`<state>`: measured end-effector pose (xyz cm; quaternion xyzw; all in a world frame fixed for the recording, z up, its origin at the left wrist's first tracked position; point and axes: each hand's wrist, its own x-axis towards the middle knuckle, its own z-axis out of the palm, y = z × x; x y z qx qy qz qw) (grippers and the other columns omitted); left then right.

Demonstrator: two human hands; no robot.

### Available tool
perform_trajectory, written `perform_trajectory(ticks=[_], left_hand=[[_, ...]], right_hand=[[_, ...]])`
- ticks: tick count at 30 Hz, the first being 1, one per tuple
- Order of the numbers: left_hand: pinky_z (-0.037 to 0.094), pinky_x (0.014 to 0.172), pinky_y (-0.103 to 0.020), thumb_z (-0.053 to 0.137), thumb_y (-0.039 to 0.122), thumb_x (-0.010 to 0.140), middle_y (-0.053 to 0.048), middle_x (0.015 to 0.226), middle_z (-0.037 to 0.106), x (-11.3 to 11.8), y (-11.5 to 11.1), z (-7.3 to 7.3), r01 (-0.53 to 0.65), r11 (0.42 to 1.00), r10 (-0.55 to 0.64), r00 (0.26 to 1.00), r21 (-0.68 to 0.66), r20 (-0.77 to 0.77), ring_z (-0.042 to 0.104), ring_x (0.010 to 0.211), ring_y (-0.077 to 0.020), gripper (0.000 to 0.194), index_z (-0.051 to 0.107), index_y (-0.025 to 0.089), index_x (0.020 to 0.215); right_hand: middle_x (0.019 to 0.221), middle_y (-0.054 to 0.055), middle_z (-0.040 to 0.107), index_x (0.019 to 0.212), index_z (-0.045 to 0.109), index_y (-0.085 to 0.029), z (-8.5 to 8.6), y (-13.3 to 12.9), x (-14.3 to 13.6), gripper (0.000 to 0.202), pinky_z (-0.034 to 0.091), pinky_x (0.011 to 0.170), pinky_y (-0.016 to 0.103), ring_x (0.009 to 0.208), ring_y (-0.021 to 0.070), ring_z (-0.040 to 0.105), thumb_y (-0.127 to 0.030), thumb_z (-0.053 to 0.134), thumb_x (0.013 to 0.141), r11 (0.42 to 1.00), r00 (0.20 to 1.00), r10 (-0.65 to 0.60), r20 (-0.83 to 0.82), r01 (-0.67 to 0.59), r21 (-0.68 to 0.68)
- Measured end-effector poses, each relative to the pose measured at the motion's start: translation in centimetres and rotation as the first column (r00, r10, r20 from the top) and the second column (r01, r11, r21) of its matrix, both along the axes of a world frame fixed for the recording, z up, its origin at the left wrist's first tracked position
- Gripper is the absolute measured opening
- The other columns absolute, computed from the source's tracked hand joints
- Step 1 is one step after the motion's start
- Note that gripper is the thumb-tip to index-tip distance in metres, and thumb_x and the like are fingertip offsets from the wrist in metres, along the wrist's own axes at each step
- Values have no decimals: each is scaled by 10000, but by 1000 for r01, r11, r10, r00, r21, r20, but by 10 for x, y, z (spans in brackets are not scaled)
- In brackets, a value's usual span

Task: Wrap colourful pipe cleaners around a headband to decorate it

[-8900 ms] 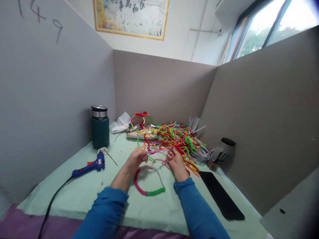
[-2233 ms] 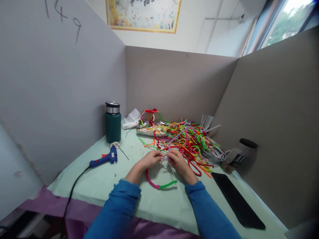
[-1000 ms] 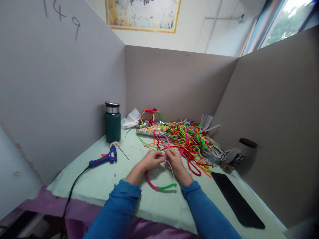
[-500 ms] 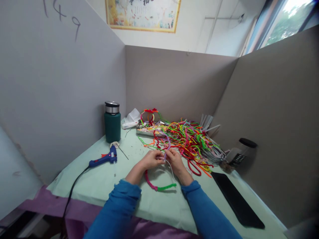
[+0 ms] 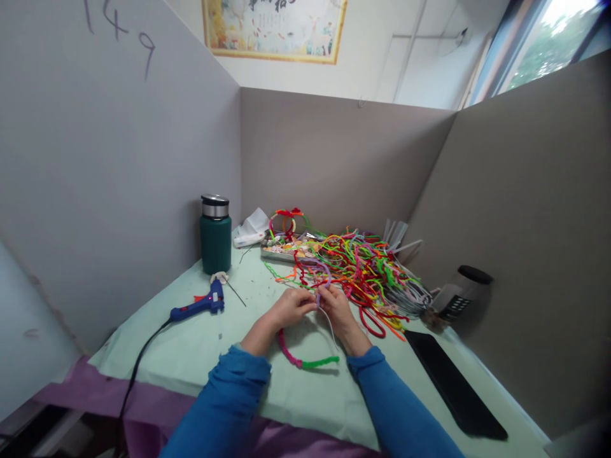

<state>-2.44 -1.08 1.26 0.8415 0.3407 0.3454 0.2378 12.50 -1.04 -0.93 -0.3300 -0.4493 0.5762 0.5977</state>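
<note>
Over the pale green cloth (image 5: 286, 407), the ring (image 5: 289, 357) is pinched by the left hand (image 5: 290, 308). The fuzzy purple strip (image 5: 328, 273) is pinched by the right hand (image 5: 337, 312). It should be wound snugly, with the ring kept still. The ring's green end points right; no long way shows, as it is round.

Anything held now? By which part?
Yes: a partly wrapped hoop, at its far side, in the left hand; a purple pipe cleaner, near its lower end, in the right hand. Exact fingertip contacts too small to tell.
</note>
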Motion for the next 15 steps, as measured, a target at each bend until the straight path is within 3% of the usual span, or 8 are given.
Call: perform_trajectory(ticks=[8,12,15], left_hand=[[327,523,-195,544,342,807,16,591,536,-2,-2,4,5,997,17,953,-71,303,424,530,-78,241,583,129,700],[299,483,-189,530,379,815,31,560,499,-2,3,-1,-60,990,110,901,-130,421,379,484,-65,265,540,141,698],[289,461,-188,516,398,818,28,549,518,-1,8,-6,-33,979,127,869,-200,477,382,460,-65,269,518,148,719]], right_hand=[[515,-70,445,669,527,-190,0,0,0,308,231,399,199,430,59,337,-387,760,621,1000,997,9,-71,-9,-4],[513,-62,462,632,522,-186,0,0,-1,325,222,390,196,420,54,339,-383,777,592,999,998,11,-61,-9,32],[554,-52,496,661,534,-184,-2,0,-2,299,248,403,195,436,54,365,-377,760,625,997,999,14,-38,-11,73]])
